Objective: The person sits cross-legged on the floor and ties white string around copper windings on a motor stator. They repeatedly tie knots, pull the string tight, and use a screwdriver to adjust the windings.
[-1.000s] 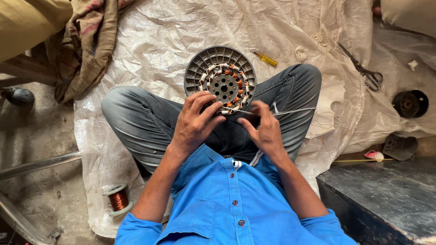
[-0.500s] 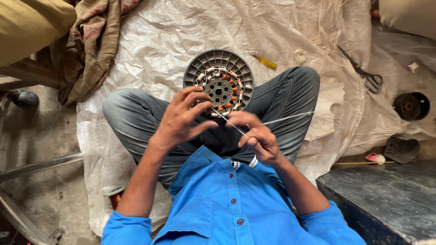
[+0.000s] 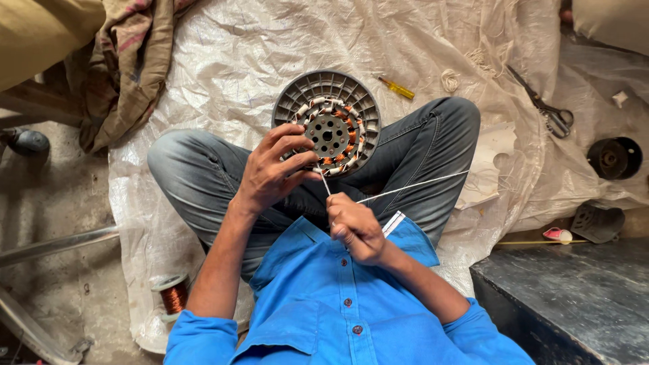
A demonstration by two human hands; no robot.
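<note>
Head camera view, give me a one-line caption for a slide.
Seated cross-legged, left hand steadying a round motor stator on the lap, right hand pulling a white string taut from its copper windings.

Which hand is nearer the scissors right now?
Right. The right hand sits by the chest, on the scissors' side; the left hand rests on the stator, farther away.

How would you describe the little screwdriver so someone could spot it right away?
Start at the round grey fan motor stator with copper windings in the person's lap. Just beyond its upper right edge, on the white woven plastic sheet, lies the small yellow-handled screwdriver, the only yellow tool there.
</note>
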